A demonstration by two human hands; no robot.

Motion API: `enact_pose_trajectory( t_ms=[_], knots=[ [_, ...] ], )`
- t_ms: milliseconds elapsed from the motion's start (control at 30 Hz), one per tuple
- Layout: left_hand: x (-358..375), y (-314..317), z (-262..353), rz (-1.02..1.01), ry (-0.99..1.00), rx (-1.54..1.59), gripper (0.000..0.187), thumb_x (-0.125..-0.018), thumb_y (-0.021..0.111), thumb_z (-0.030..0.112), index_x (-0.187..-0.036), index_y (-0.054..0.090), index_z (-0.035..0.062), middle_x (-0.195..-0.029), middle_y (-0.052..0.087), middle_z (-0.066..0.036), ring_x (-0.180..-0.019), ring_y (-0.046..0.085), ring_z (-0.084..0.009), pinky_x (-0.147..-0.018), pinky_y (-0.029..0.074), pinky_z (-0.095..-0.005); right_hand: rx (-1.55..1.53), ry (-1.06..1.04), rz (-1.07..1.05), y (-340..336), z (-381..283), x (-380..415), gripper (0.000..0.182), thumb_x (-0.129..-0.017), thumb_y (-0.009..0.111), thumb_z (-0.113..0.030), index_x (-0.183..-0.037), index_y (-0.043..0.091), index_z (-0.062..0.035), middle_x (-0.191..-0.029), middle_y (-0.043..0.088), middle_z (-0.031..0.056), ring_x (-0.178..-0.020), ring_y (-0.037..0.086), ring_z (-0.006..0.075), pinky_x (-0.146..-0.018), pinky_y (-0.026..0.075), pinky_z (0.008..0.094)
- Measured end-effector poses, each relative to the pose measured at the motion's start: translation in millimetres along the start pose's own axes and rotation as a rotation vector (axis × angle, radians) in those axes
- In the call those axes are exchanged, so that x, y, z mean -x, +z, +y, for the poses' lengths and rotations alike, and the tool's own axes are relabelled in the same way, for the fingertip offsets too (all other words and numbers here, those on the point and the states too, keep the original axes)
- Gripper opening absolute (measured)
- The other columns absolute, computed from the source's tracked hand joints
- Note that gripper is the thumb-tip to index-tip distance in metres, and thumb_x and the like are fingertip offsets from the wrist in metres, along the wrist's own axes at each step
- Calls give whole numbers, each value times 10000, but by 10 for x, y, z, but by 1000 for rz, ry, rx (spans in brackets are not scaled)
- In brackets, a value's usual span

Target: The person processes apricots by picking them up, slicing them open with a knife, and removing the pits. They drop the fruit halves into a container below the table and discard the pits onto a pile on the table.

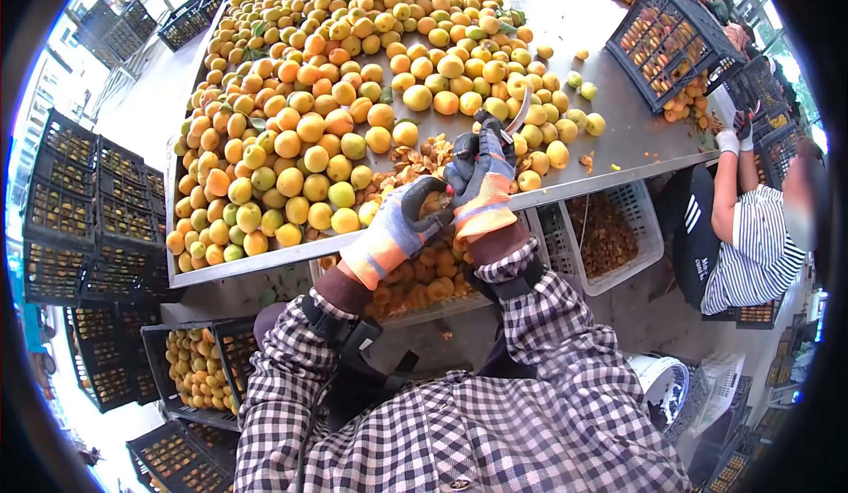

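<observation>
My left hand (pixel 393 235), in a grey and orange glove with dark fingertips, is closed around an apricot (pixel 431 203), which the fingers partly hide. Against it, my right hand (pixel 486 179) is closed on a knife whose curved, shiny blade (pixel 521 111) sticks up past the knuckles; the handle is mostly covered. Both hands meet over the table's front edge. A heap of whole apricots (pixel 309 126) spreads across the metal table (pixel 609 144). Just beyond my hands lie cut apricot pieces (pixel 406 162). Below them, apricot halves (pixel 420 285) fill a container.
Beside that container stands a white basket (pixel 655 259) of brown pieces. A black crate (pixel 662 42) of fruit tilts on the table at right, near a person in a striped shirt (pixel 755 250). Stacked black crates (pixel 88 210) stand at left, with an apricot crate (pixel 159 378) below.
</observation>
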State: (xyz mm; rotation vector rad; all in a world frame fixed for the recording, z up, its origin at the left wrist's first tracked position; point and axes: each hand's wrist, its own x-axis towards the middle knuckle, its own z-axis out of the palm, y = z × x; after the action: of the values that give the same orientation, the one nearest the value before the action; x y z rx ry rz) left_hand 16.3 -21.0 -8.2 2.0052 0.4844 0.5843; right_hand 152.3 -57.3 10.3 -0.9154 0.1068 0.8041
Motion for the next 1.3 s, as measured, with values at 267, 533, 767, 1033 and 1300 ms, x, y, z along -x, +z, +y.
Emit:
enact_pose_trajectory(
  t_ms=[267, 533, 767, 1033, 1300],
  knots=[
    [-53, -28, -163, 35, 84, -139, 324, -819, 721, 118, -1107, 595, 40, -1022, 665, -129, -964, 647, -287, -840, 495, -347, -69, 131, 180, 83, 173, -300, 240, -914, 613, -355, -800, 503, -174, -576, 464, -10, -385, 335, 121, -354, 248, 268],
    [-82, -39, -298, 72, 190, -230, 442, -773, 748, 130, -1164, 563, 45, -1039, 652, -161, -976, 626, -361, -831, 500, -389, -62, 237, 235, 123, 202, -414, 297, -924, 599, -369, -745, 479, -164, -538, 420, -11, -379, 317, 122, -353, 231, 266],
    [-153, -58, -331, 134, 163, -205, 381, -746, 745, 81, -1098, 602, 53, -984, 656, -165, -929, 627, -368, -770, 503, -375, -155, 214, 148, 187, 133, -421, 353, -955, 553, -356, -683, 430, -168, -504, 328, -41, -369, 244, 117, -366, 198, 273],
    [-268, -224, -541, 162, -159, -333, 339, -909, 629, 391, -1011, 683, 72, -938, 700, -113, -825, 664, -285, -703, 511, -368, 235, -184, -157, 50, 66, -469, 50, -905, 659, -132, -938, 660, -95, -578, 543, -12, -416, 421, 74, -386, 289, 232],
    [-344, -262, -623, 214, -464, 473, 527, -992, 425, 517, -1031, 700, 69, -736, 596, 23, -626, 518, -64, -527, 415, -213, 899, -86, -448, -304, 403, -468, 332, -740, 824, -263, -908, 684, -13, -729, 668, 52, -639, 594, 115, -625, 510, 279]
  ],
)
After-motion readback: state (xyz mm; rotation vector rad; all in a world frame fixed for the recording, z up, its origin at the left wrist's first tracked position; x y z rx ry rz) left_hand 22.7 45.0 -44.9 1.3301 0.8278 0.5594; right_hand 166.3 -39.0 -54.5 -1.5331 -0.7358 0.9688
